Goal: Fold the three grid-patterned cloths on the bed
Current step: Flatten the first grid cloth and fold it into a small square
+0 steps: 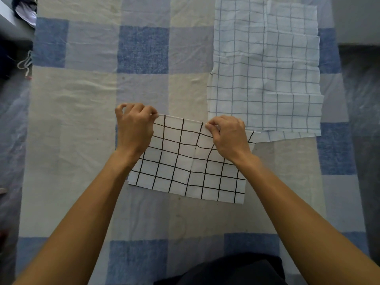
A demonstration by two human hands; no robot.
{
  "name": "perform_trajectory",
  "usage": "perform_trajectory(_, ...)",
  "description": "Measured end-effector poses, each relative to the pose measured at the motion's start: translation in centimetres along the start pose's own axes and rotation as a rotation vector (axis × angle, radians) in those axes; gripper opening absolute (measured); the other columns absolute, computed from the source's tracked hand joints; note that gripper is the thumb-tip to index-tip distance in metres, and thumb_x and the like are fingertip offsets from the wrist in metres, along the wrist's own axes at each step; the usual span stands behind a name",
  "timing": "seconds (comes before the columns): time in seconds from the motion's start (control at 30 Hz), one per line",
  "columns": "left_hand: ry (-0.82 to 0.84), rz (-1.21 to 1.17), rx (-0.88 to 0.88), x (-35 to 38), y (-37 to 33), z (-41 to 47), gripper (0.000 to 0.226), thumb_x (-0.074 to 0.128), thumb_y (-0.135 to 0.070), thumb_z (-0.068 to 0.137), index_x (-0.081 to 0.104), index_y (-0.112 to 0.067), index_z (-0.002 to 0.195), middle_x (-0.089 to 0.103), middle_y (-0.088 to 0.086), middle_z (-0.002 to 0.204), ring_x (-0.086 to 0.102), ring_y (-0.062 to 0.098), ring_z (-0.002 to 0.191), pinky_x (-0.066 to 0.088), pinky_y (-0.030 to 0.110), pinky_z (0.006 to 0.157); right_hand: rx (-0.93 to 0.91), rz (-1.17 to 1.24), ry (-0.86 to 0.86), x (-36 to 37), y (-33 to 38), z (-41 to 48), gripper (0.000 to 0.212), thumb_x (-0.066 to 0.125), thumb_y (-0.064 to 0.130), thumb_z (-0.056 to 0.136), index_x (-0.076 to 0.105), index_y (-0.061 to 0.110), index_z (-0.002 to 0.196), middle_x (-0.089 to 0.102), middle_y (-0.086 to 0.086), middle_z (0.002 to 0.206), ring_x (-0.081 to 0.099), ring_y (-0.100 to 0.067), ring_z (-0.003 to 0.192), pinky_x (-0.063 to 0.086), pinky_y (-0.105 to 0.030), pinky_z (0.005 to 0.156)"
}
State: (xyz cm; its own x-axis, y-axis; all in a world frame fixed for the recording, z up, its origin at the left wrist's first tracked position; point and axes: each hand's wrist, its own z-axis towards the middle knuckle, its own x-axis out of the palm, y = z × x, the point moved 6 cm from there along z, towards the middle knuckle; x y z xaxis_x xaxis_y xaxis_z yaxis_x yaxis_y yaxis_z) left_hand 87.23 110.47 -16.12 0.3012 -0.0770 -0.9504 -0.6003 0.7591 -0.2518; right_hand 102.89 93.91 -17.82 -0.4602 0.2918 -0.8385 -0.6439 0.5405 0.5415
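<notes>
A white cloth with a bold black grid lies in the middle of the bed, in front of me. My left hand pinches its far edge at the left corner. My right hand pinches the same far edge further right, and the edge is stretched straight between them. To the back right, pale grid-patterned cloths with thin grey-blue lines lie spread flat and overlapping; how many layers they make I cannot tell. Their near edge touches the black-grid cloth's right corner.
The bed is covered by a blue, lavender and cream checked sheet. Grey floor runs along both sides. A dark pile with a white cord sits at the far left edge. My dark clothing shows at the bottom.
</notes>
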Motion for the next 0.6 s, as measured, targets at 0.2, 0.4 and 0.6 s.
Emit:
perform_trajectory(0.2, -0.006, -0.063, 0.198, 0.7, -5.6, 0.3, 0.025, 0.059, -0.023, 0.089, 0.062, -0.012, 0.111, 0.064, 0.009, 0.104, 0.055, 0.027, 0.103, 0.024, 0.039, 0.098, -0.051, 0.002, -0.014, 0.2, 0.7, 0.3, 0.019, 0.054, 0.032, 0.094, 0.067, 0.019, 0.094, 0.064, 0.004, 0.083, 0.056, -0.018, 0.085, 0.030, -0.030, 0.090)
perform_trajectory(0.4, 0.091, -0.109, 0.362, 2.7, -9.4, 0.2, 0.011, 0.059, -0.018, 0.089, 0.067, -0.014, 0.097, 0.069, 0.004, 0.091, 0.062, 0.023, 0.097, 0.021, 0.043, 0.103, -0.110, -0.013, -0.051, -0.4, 1.3, 0.0, 0.022, 0.052, 0.033, 0.094, 0.068, 0.018, 0.098, 0.064, 0.001, 0.090, 0.055, -0.018, 0.090, 0.036, -0.034, 0.089)
perform_trajectory(0.6, 0.068, -0.183, 0.385, 1.7, -9.0, 0.2, 0.008, 0.064, -0.020, 0.086, 0.070, -0.015, 0.086, 0.070, 0.001, 0.077, 0.065, 0.020, 0.079, 0.027, 0.042, 0.104, -0.108, -0.098, -0.068, -1.2, 0.5, -0.1, 0.018, 0.061, 0.036, 0.089, 0.071, 0.021, 0.086, 0.066, 0.005, 0.088, 0.056, -0.016, 0.090, 0.032, -0.032, 0.089)
